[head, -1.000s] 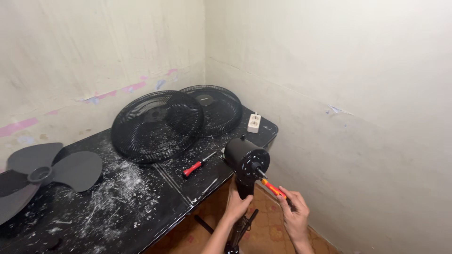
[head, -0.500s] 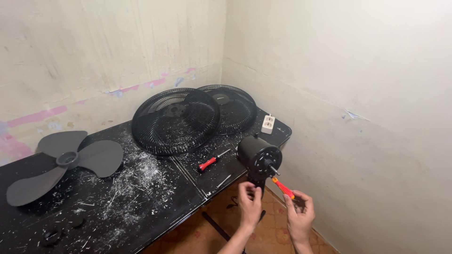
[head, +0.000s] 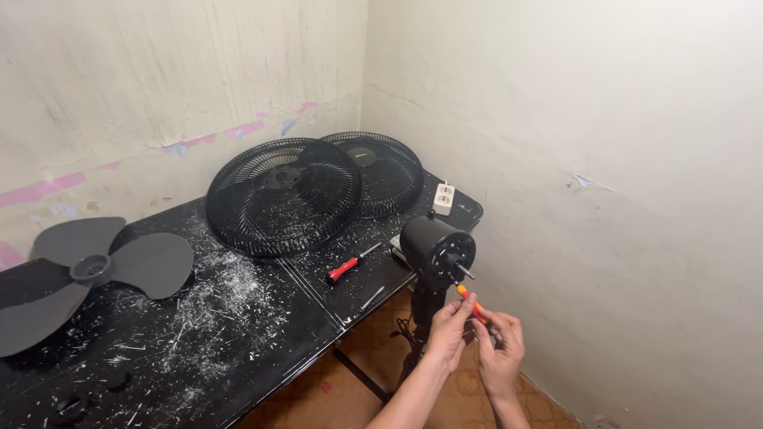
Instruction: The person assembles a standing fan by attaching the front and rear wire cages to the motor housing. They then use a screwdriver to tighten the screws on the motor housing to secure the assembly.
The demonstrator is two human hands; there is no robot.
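Screwdriver [head: 471, 303] with the orange and red handle is sitting between the two hands, just below the short metal shaft [head: 463, 272] that is sticking out of the black fan motor [head: 435, 248]. The motor is standing on its pole beyond the front right corner of the bench [head: 262, 318], over the tiled floor. The right hand [head: 499, 343] is closing around the back of the handle; the left hand [head: 450, 327] is bending its fingers near the front part, and I cannot tell if it is really pinching the tool or only touching it.

Several things could go wrong from here, in my judgement. Both hands are crowding one small tool — if the grip is passing from one to the other, the screwdriver could be slipping and falling to the floor. No hand is steadying the motor, so a push from the tip could be turning or tilting the head on its pole. The tip could also be sliding off a screw and scratching the motor face, or striking the fingers, which are very near the shaft.

On the bench, covered with white chips, a second red screwdriver [head: 353, 261] is lying near the front edge — an elbow could be knocking it off. Two black grilles [head: 284, 195] are leaning toward the far corner beside a white power strip [head: 443, 199], and grey fan blades [head: 87, 270] are resting at the left edge.
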